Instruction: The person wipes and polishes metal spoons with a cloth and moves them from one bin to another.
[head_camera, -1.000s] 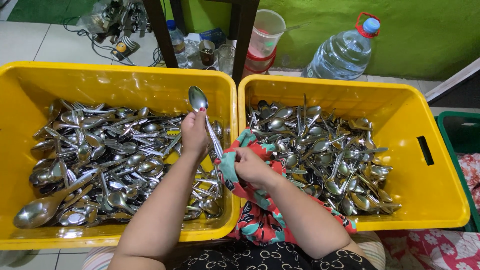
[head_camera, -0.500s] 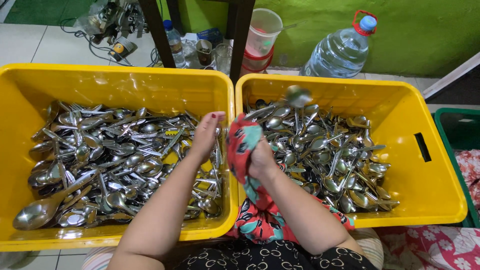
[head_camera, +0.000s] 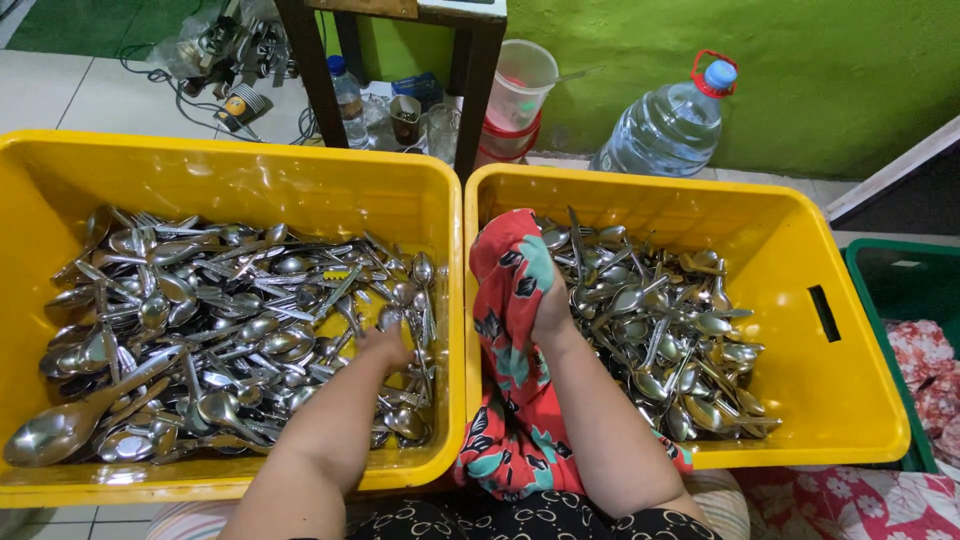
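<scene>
the left hand (head_camera: 385, 345) is down in the left yellow crate (head_camera: 230, 175), fingers curled into the pile of spoons and forks (head_camera: 220, 320); i cannot tell if they are clamped on one piece. the right hand (head_camera: 550, 310) rests in the right yellow crate (head_camera: 700, 205), holding the red flowered cloth (head_camera: 510, 300) against the cutlery heap (head_camera: 660, 320), fingers hidden under the cloth. risk, in my judgement: fork tines can prick the digging fingers, tangled pieces can lift together and fall, and the cloth can catch on a fork.

Beyond my bins: floor clutter

Water jug (head_camera: 672, 125), plastic cups (head_camera: 514, 100), small bottle (head_camera: 347, 95), my table's leg (head_camera: 476, 95), green crate (head_camera: 905, 300).
</scene>
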